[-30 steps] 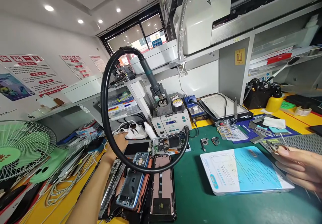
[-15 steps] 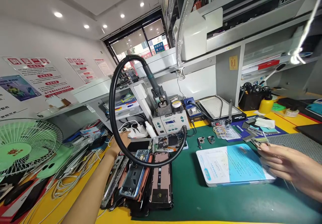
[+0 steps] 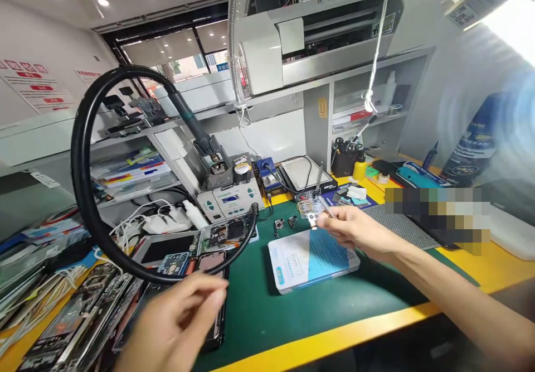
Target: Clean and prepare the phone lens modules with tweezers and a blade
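My right hand pinches a small silver-and-white phone part above the blue-and-white box; a slim metallic piece also shows at the fingers, its kind unclear. My left hand, slightly blurred, is raised in front of the stacked opened phones. Its fingers are curled, with thumb and index finger close together and nothing visible between them. On the green mat, two small dark phone parts lie behind the box.
A thick black hose arches from the hot-air station across the left side. Behind stand a blue soldering unit, a yellow bottle and a black tool holder. Loose white cables lie at left; a grey perforated mat lies right.
My left hand has come back from beside the power strip to the front of the phones. My right hand has moved over the box with the small part. The view has turned right.
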Available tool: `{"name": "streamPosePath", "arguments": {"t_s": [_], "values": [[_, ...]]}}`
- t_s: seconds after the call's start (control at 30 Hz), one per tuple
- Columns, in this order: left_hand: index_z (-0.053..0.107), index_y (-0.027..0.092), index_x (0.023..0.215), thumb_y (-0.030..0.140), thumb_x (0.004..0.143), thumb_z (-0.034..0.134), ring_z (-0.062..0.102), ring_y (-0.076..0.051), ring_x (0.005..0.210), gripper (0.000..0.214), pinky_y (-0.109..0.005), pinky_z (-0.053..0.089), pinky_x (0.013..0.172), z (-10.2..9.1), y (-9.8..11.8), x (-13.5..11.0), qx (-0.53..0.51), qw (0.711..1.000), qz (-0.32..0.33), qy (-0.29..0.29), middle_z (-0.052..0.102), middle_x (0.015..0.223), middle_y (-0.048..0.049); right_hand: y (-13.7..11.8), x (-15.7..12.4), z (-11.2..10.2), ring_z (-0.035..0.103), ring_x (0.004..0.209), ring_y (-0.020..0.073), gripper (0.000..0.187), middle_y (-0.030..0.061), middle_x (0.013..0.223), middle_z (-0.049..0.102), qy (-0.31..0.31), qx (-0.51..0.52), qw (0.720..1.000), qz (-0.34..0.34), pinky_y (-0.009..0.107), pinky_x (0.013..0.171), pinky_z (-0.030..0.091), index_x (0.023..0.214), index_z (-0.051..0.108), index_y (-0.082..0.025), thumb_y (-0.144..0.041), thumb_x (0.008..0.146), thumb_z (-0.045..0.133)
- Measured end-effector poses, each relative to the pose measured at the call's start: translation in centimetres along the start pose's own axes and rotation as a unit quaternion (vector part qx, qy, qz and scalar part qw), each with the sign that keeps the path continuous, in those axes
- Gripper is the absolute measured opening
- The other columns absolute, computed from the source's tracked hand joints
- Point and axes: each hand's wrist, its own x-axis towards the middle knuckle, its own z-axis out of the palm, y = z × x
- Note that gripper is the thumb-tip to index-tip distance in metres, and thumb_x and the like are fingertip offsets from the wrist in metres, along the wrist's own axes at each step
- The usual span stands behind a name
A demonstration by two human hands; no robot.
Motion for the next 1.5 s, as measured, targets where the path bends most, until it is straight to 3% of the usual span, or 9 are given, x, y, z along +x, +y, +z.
{"name": "streamPosePath", "arguments": {"t_s": [0.1, 0.17, 0.27, 0.43, 0.77, 0.97, 1.1, 1.2, 1.5], "values": [[0.074, 0.028, 0.082, 0.057, 0.080, 0.069, 0.050, -0.017, 0.048, 0.029, -0.027, 0.034, 0.043, 5.6, 6.1, 5.3, -0.165, 0.986, 0.023, -0.010, 0.057, 0.055, 0.0001, -0.7, 2.0, 1.0, 0.018, 0.048, 0.0072, 0.045, -0.0108, 0.053, 0.031, -0.043, -0.027, 0.999, -0.019, 0.025, 0.044, 0.013, 0.073, 0.048, -0.022, -0.056, 0.083, 0.075], [0.074, 0.026, 0.086, 0.050, 0.080, 0.069, 0.050, -0.016, 0.049, 0.025, -0.026, 0.034, 0.045, 7.9, 8.1, 8.7, -0.201, 0.979, 0.022, -0.005, 0.054, 0.054, 0.0017, -1.1, 3.2, 1.4, 0.020, 0.047, 0.0072, 0.044, -0.0108, 0.052, 0.031, -0.060, -0.037, 0.997, -0.036, 0.025, 0.044, 0.015, 0.072, 0.049, -0.022, -0.056, 0.083, 0.075], [0.071, 0.023, 0.084, 0.046, 0.080, 0.067, 0.049, -0.015, 0.046, 0.024, -0.026, 0.033, 0.043, 10.0, 8.8, 11.7, -0.239, 0.971, 0.017, -0.019, 0.054, 0.054, 0.0018, -1.4, 4.4, 1.5, 0.020, 0.046, 0.0067, 0.043, -0.0109, 0.052, 0.032, -0.072, -0.043, 0.995, -0.055, 0.024, 0.043, 0.017, 0.071, 0.050, -0.022, -0.055, 0.085, 0.073], [0.059, 0.023, 0.069, 0.050, 0.081, 0.066, 0.042, -0.012, 0.043, 0.030, -0.025, 0.030, 0.043, 11.9, 8.8, 12.3, -0.277, 0.959, 0.020, -0.057, 0.048, 0.050, 0.0039, -1.0, 4.5, 0.9, 0.021, 0.046, 0.0062, 0.036, -0.0109, 0.053, 0.031, -0.081, -0.044, 0.994, -0.053, 0.024, 0.043, 0.016, 0.073, 0.056, -0.020, -0.048, 0.086, 0.073], [0.050, 0.027, 0.063, 0.055, 0.088, 0.065, 0.041, -0.016, 0.049, 0.040, -0.030, 0.032, 0.048, 13.7, 7.7, 10.8, -0.289, 0.956, 0.026, -0.038, 0.044, 0.052, 0.0024, -0.3, 3.5, -0.1, 0.023, 0.047, 0.0059, 0.037, -0.0088, 0.056, 0.034, -0.093, 0.060, 0.993, 0.043, 0.022, 0.043, 0.016, 0.081, 0.067, -0.018, -0.053, 0.084, 0.078], [0.049, 0.026, 0.065, 0.053, 0.091, 0.062, 0.041, -0.015, 0.050, 0.040, -0.028, 0.032, 0.047, 13.5, 7.5, 10.3, -0.300, 0.953, 0.010, -0.034, 0.042, 0.055, 0.0026, -1.1, 3.9, -1.3, 0.057, 0.063, 0.0160, 0.047, 0.0039, 0.065, 0.057, 0.025, 0.148, 0.988, 0.032, 0.028, 0.059, 0.046, 0.067, 0.073, -0.018, -0.059, 0.089, 0.069], [0.047, 0.023, 0.070, 0.044, 0.097, 0.056, 0.041, -0.012, 0.053, 0.036, -0.026, 0.032, 0.049, 12.9, 8.4, 9.9, -0.303, 0.953, 0.007, -0.020, 0.040, 0.059, 0.0040, -1.0, 4.1, -1.7, 0.041, 0.053, 0.0112, 0.050, -0.0010, 0.055, 0.047, 0.101, 0.118, 0.988, 0.018, 0.025, 0.051, 0.040, 0.072, 0.077, -0.019, -0.066, 0.086, 0.069], [0.047, 0.021, 0.071, 0.041, 0.099, 0.054, 0.040, -0.010, 0.054, 0.035, -0.024, 0.032, 0.050, 12.8, 8.7, 9.7, -0.306, 0.952, 0.014, -0.018, 0.040, 0.060, 0.0049, -1.2, 3.8, -1.5, 0.028, 0.044, 0.0091, 0.050, -0.0072, 0.043, 0.027, 0.077, 0.146, 0.986, 0.018, 0.022, 0.044, 0.033, 0.078, 0.076, -0.019, -0.065, 0.091, 0.063], [0.053, 0.019, 0.076, 0.044, 0.100, 0.054, 0.040, -0.009, 0.051, 0.034, -0.022, 0.032, 0.047, 12.9, 8.9, 10.1, -0.324, 0.946, 0.007, -0.027, 0.044, 0.058, 0.0058, -1.8, 2.8, -1.4, 0.063, 0.047, 0.0108, 0.032, 0.0028, 0.066, 0.071, -0.021, 0.159, 0.985, -0.059, 0.021, 0.049, 0.050, 0.086, 0.075, -0.019, -0.039, 0.103, 0.057]]}}
